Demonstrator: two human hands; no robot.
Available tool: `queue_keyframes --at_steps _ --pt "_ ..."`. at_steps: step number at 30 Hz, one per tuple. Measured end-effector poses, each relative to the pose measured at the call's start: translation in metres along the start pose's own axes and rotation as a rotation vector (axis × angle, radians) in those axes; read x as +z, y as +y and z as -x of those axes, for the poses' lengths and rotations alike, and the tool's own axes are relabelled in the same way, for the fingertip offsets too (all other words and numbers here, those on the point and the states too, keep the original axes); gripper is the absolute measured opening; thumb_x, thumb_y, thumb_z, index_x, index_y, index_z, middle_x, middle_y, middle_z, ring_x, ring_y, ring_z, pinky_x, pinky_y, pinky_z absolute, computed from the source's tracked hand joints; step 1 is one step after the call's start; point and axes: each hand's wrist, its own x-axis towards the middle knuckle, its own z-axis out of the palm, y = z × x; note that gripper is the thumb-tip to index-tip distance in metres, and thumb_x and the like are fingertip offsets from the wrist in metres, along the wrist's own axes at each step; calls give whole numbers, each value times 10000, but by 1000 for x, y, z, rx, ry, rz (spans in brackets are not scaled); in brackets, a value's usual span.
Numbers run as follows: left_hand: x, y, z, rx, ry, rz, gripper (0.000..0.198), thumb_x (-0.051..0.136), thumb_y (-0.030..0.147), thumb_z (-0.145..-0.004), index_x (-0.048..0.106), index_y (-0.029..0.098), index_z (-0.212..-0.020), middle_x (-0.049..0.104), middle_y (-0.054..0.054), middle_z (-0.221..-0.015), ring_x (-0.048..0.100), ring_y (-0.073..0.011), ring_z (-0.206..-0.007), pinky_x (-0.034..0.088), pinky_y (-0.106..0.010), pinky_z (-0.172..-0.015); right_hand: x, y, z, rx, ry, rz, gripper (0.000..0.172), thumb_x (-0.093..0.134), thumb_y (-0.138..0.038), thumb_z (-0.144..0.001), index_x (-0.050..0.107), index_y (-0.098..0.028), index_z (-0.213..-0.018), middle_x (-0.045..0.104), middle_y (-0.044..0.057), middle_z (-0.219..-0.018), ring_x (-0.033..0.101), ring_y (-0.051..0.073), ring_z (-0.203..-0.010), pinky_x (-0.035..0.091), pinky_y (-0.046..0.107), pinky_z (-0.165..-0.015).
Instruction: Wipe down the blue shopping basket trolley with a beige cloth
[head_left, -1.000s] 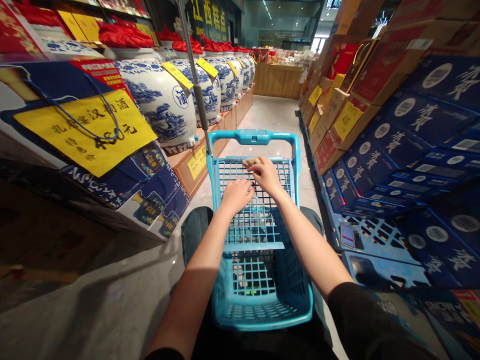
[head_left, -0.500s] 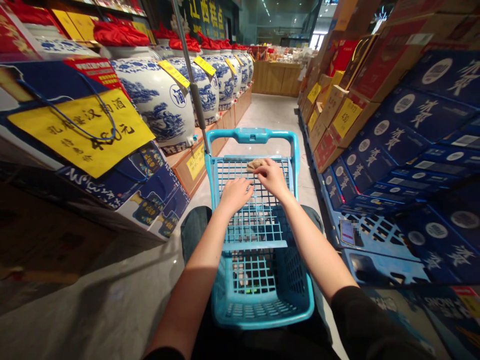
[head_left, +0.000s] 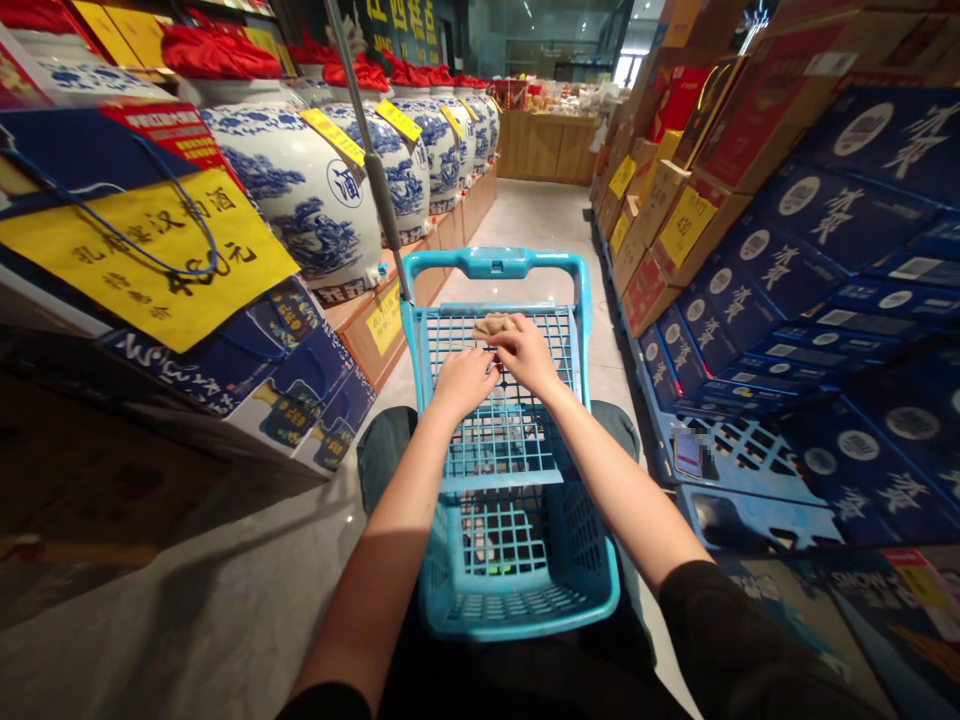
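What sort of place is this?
Probably a liquor shop aisle: blue-and-white porcelain jars marked with the character for liquor, stacked blue cartons, a yellow price sign, and a blue shopping cart.

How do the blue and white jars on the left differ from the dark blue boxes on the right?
The blue-and-white porcelain jars are round and glossy, the dark blue cardboard boxes flat-sided. The jars wear red cloth tops; the boxes have none. The jars stand on a wooden base, the boxes on a blue pallet. Both show Chinese characters.
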Motion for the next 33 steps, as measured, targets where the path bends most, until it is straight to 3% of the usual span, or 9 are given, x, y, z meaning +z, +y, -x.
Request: queue_keyframes --at_steps 3,7,9,16,18,21,24,30,33 --pt "1 -1 0 2 4 1 319 498 259 -1066 748 173 -1244 753 -132 -1308 671 -320 -1268 499 -460 -1103 0 -2 -1 -25 -31 -18 309 594 -81 -873 854 -231 -950 676 113 -1177 607 299 -1145 520 488 -1042" --pt "1 -1 3 15 46 53 351 478 300 -1088 729 227 -1322 761 -97 -1291 672 -307 -1256 501 -458 -1095 -13 15 -2 171 137 67 289 576 -100 -906 841 -215 -904 665 132 -1173 596 322 -1124 515 521 -1032" --pt "1 -1 3 16 43 57 357 471 303 -1090 727 233 -1329 761 -93 -1291 670 -303 -1256 500 -454 -1095 -15 18 -1 213 159 87 291 573 -95 -903 840 -211 -915 662 138 -1187 594 330 -1134 513 530 -1037" --pt "0 -1 0 10 0 -5 333 478 264 -1062 745 170 -1237 744 -144 -1317 664 -320 -1259 506 -467 -1095 0 -4 -1 -48 -136 2 292 624 -73 -872 847 -222 -988 671 127 -1288 583 306 -1231 488 490 -1094" --pt "1 -1 0 20 17 16 344 470 271 -1067 741 185 -1259 749 -133 -1311 663 -321 -1255 507 -482 -1095 -4 1 -2 -8 -114 20 290 620 -77 -880 848 -223 -983 670 124 -1255 593 301 -1203 496 478 -1071" --pt "3 -3 2 33 45 61 372 450 302 -1086 723 218 -1323 754 -106 -1308 658 -316 -1264 496 -489 -1107 -15 16 -2 129 40 92 292 585 -87 -900 840 -218 -952 662 122 -1186 600 303 -1140 512 474 -1015" --pt "5 -3 2 37 55 82 377 450 315 -1090 722 222 -1334 751 -103 -1315 656 -317 -1267 488 -486 -1108 -19 19 0 159 132 162 274 574 -102 -898 824 -213 -913 661 129 -1154 593 304 -1075 521 467 -954" --pt "4 -2 1 25 35 40 357 465 295 -1077 740 203 -1285 758 -128 -1262 664 -321 -1236 499 -471 -1074 -9 -4 3 54 -17 171 224 597 -118 -887 795 -206 -829 647 118 -1050 586 276 -997 503 405 -872" --pt "3 -2 2 31 42 55 374 454 307 -1088 730 209 -1321 754 -116 -1287 657 -317 -1253 491 -473 -1091 -15 4 0 116 24 172 231 577 -126 -904 792 -196 -858 640 128 -1087 582 284 -1012 501 422 -894"
